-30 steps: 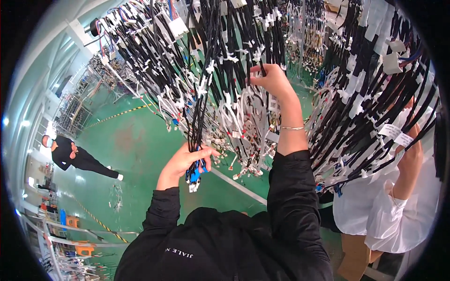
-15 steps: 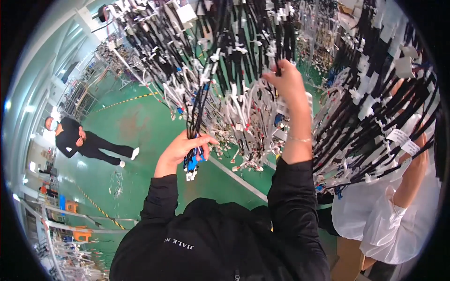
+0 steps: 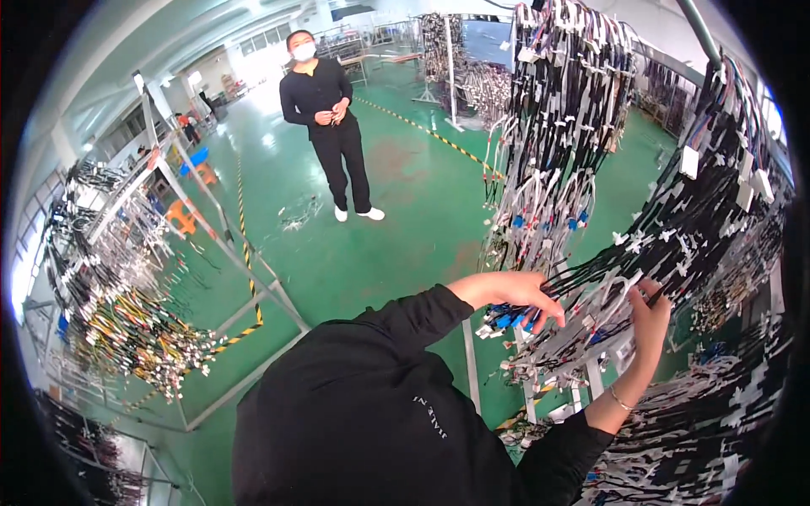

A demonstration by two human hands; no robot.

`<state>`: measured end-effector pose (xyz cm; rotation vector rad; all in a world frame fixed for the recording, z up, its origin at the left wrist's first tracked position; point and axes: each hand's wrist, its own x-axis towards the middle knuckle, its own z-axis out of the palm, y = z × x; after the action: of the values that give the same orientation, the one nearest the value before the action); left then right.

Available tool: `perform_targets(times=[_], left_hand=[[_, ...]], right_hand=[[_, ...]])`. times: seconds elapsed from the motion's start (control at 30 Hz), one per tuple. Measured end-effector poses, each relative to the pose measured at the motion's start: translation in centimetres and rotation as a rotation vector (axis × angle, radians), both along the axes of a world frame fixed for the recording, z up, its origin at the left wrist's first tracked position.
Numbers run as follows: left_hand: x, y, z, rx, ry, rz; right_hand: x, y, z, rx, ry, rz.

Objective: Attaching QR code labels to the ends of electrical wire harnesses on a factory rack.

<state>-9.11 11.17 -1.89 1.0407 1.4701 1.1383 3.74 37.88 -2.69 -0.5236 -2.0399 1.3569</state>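
A large hanging mass of wire harnesses (image 3: 675, 228), black cables with white connectors and tags, fills the right side. My left hand (image 3: 530, 295) is closed around a thin bundle of black cables drawn out from it. Blue connectors (image 3: 504, 320) dangle just below that hand. Further right, my right hand (image 3: 650, 319) is in among the strands, its fingers curled on black cables. How many cables it grips is hidden. White and grey wire ends (image 3: 586, 333) hang between my two hands.
Another rack of hanging harnesses (image 3: 565, 110) stands beyond my hands. On the left a metal frame (image 3: 190, 194) carries more harnesses (image 3: 126, 312). A person in black (image 3: 325, 118) stands on the green floor (image 3: 396, 211), near a yellow-black floor stripe (image 3: 434, 139) and some scraps (image 3: 299, 215).
My view has swung left, so the standing person is now upright near the top and my hands sit lower right. My left hand still holds its cables; my right hand is lower in the picture.
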Motion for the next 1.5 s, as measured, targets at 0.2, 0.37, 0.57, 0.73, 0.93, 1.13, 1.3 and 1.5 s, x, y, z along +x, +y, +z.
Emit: perform_targets(times=[0.2,0.37,0.57,0.73,0.93,1.13,1.3,1.5], left_hand=[[-0.5,0.2,0.1,0.003,-0.013,0.031],[-0.6,0.5,-0.5,0.019,-0.016,0.014],[-0.3,0.2,-0.8,0.023,-0.034,0.008],[-0.2,0.7,-1.3,0.04,-0.013,0.016],[-3.1,1.2,-2.4,-0.133,0.405,0.276],[-4.0,4.1,-3.6,0.266,0.432,0.318],[-1.5,5.0,-5.1,0.309,0.188,0.341],[-2.1,4.0,-3.6,0.153,-0.052,0.011]], right_hand=[[0.4,-1.7,1.0,0.262,-0.045,-0.139],[1.0,-2.0,1.4,0.488,-0.104,-0.261],[3.4,-2.4,1.7,0.269,-0.098,-0.089],[8.9,-4.2,-0.5,0.101,-0.026,-0.169],[9.8,-8.2,-0.4,0.225,-0.194,-0.328],[10.9,-11.1,0.3,-0.165,-0.034,-0.175],[12.6,-11.7,0.0,-0.163,0.208,-0.079],[13.4,-12.0,0.3,-0.165,0.105,-0.018]])
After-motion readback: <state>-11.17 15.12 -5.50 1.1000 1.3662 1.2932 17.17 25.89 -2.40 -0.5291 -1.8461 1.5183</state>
